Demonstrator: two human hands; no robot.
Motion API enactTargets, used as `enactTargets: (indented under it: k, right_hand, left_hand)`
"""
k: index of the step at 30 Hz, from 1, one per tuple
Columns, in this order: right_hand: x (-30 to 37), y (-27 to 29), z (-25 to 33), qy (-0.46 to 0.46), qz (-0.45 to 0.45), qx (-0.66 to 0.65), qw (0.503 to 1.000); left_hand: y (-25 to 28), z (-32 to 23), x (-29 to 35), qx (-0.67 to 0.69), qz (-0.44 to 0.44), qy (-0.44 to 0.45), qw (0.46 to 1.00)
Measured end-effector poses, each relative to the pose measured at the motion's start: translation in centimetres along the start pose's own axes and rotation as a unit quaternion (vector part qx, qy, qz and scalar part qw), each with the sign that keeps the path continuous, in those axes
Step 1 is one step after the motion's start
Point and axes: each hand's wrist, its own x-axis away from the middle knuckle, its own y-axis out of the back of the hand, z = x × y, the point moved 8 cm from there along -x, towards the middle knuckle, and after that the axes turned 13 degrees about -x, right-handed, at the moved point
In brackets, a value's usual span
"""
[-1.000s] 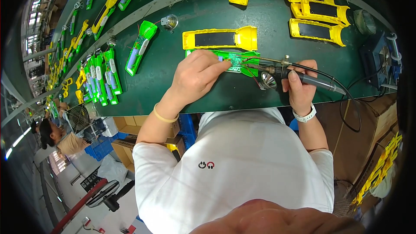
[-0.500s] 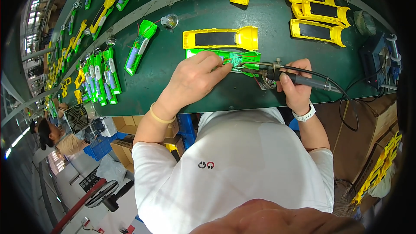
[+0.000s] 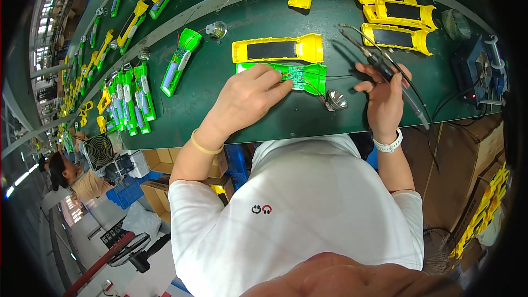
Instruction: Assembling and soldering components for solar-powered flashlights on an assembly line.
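- My left hand [image 3: 242, 99] lies palm down on the green board [image 3: 291, 76], fingertips pinched on its middle, pressing it to the table [image 3: 231, 110].
- My right hand [image 3: 383, 96] is right of the board, clenched round the soldering iron [image 3: 385, 66]; tip points up and left, lifted off the board, cord runs down past my wrist.
- White watch [image 3: 388, 144] on the right wrist, yellow band [image 3: 204, 144] on the left wrist.
- Reflector [image 3: 336, 99] lies just right of the board's lower corner, between my hands, joined to the board by thin wires.
- Yellow shell [image 3: 278, 49] lies just beyond the board, side by side with it, dark panel up.
- Green shell [image 3: 179, 61] lies left of the board, tilted, well apart from it.
- A second reflector [image 3: 216, 30] sits beyond and left of the board.
- Row of green shells [image 3: 131, 99] stands far left of the board.
- Yellow shells [image 3: 393, 8] are stacked beyond and right of the board.
- Solder station [image 3: 476, 71] sits far right of the board, at the table edge.
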Motion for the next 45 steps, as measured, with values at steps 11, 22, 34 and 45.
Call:
enactTargets:
  k: [11, 22, 34, 45]
  right_hand:
    - [0.5, -3.2, -0.8, -0.022, 0.104, -0.086, 0.991]
    - [-0.3, -0.8, 1.0, 0.092, 0.057, -0.029, 0.994]
    - [-4.8, -5.8, -1.9, 0.013, 0.142, 0.053, 0.988]
    - [-3.8, -3.3, -0.2, -0.022, 0.167, 0.099, 0.981]
  left_hand:
    - [-0.3, 0.2, 0.2, 0.022, 0.027, 0.028, 0.999]
    - [-3.1, -2.5, -5.5, 0.048, -0.030, 0.047, 0.997]
    - [-3.1, 1.3, -0.8, 0.113, -0.099, 0.197, 0.969]
    - [-3.9, 4.5, -1.3, 0.111, 0.018, 0.211, 0.971]
